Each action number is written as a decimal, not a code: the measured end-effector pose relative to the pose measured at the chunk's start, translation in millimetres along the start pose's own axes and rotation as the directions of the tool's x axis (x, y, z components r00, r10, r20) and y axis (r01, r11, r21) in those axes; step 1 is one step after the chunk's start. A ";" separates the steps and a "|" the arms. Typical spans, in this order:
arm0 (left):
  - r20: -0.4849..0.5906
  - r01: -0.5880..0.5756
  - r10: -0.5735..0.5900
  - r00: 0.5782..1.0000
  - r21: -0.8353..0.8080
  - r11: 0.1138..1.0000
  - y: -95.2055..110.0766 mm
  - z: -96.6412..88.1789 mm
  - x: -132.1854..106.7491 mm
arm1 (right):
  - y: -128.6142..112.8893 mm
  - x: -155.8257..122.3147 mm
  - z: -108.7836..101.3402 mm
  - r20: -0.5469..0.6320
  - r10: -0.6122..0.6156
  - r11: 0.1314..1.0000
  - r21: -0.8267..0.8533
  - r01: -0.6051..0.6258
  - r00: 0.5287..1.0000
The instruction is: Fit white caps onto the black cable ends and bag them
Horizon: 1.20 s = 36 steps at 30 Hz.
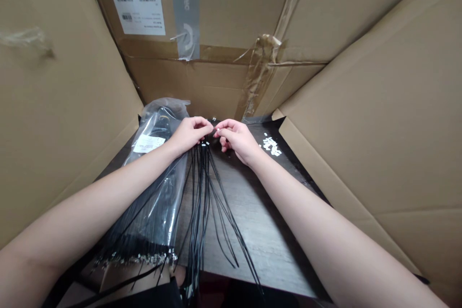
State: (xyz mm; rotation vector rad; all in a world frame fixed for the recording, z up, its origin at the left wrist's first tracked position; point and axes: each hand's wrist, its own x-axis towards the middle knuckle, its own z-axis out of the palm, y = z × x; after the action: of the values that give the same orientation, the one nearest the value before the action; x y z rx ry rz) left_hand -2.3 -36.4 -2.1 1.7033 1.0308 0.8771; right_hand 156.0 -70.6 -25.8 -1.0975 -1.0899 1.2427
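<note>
Two hands meet above the tabletop (pixel 252 211). The left hand (pixel 189 134) pinches a bunch of thin black cords (pixel 204 178) hanging just below it; the right hand (pixel 234 140) pinches a tiny white piece (pixel 216 129) beside them, near a scatter of loose white pieces (pixel 270 145).

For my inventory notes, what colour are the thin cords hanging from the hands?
Black; the thin cords show best in the head view.

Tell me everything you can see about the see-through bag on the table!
It's a clear, shiny plastic bag lying flat on a dark wood table, with its crinkled top end near the cardboard at the back. Inside are many thin black cords, and a white label with printing sits near the top. The person's left forearm crosses over the bag.
</note>
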 end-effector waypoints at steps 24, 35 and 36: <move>0.017 -0.106 0.106 0.994 -0.005 0.994 -5.1 -1.5 2.0 | -5.1 -0.8 -5.1 0.015 0.012 0.985 0.173 -0.014 1.000; -0.032 -0.152 0.164 0.986 0.241 0.959 -9.3 -4.6 1.0 | 2.1 0.6 -1.7 -0.015 -0.052 0.999 -0.006 0.052 0.999; -0.035 -0.147 0.162 0.986 0.262 0.954 -10.0 -4.7 1.1 | 3.0 0.9 -1.7 -0.018 -0.061 0.998 -0.023 0.061 0.998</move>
State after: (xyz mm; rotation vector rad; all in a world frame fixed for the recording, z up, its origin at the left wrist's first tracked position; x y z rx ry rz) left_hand -8.5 -31.7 -9.9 2.0111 1.0991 0.9265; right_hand 157.2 -69.7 -29.0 -1.0829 -1.1173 1.1726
